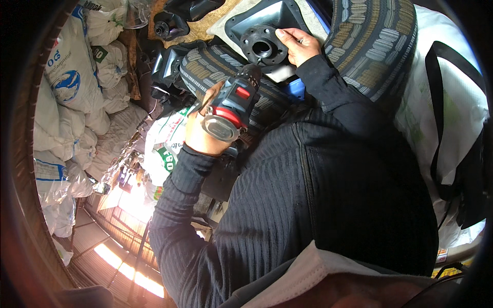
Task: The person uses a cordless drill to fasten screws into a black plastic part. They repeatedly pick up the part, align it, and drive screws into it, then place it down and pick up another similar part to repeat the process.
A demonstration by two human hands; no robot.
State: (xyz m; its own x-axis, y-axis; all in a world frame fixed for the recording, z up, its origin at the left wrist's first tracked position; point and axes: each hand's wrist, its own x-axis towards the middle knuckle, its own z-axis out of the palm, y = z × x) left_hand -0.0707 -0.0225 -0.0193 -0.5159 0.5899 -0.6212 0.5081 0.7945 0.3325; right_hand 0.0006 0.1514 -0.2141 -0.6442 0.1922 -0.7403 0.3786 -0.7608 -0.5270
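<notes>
My left hand (201,134) is closed around a cordless drill (229,105), grey and black with a red button and a red ring. Its chuck points up and away, toward a black horn-shaped part (280,19) with a wide rectangular rim. On the near end of that part is a round black flange (262,47) with several holes and a large central opening. My right hand (302,46) pinches the flange's right edge between thumb and fingers. The drill tip ends close to the flange's lower left; whether it touches cannot be made out.
Patterned cushion-like rings (371,49) lie right of and below the parts. More black horn-shaped parts (172,24) sit at the far left. White sacks (72,82) are piled along the left side. A white bag (418,97) with a black strap stands at the right.
</notes>
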